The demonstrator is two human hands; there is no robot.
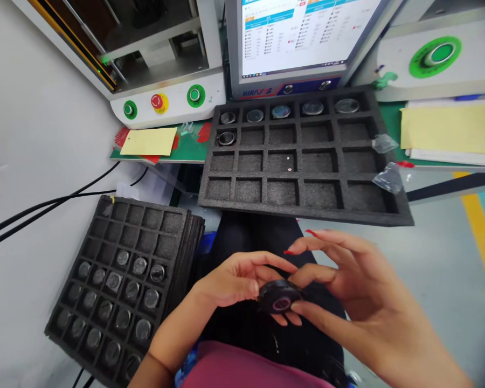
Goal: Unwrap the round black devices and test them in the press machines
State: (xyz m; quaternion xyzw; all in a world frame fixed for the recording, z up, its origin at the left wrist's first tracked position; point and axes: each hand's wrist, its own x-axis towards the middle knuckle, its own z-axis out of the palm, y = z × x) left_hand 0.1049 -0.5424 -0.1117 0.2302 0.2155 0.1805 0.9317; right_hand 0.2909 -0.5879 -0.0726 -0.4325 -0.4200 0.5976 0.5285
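Above my lap, a round black watch case (281, 296) is held between both hands, with a dark disc ringed in pinkish light on its visible side. My left hand (242, 277) grips its left edge, the thumb on the near side and other fingers partly hidden behind. From the right, my right hand (343, 285) pinches the case between thumb and a finger, while its other fingers are raised. Beyond the hands lies a black foam tray (307, 213) with watch cases in its back row. One more watch case (226, 138) sits in the second row at the left.
At lower left, a stack of foam trays (181, 237) holds many round watch cases. A monitor (295, 43) stands at the back between machines with green buttons (196, 95) and a red emergency stop (157, 101). Yellow paper (149, 141) and clear plastic bags (388, 178) lie near the tray.
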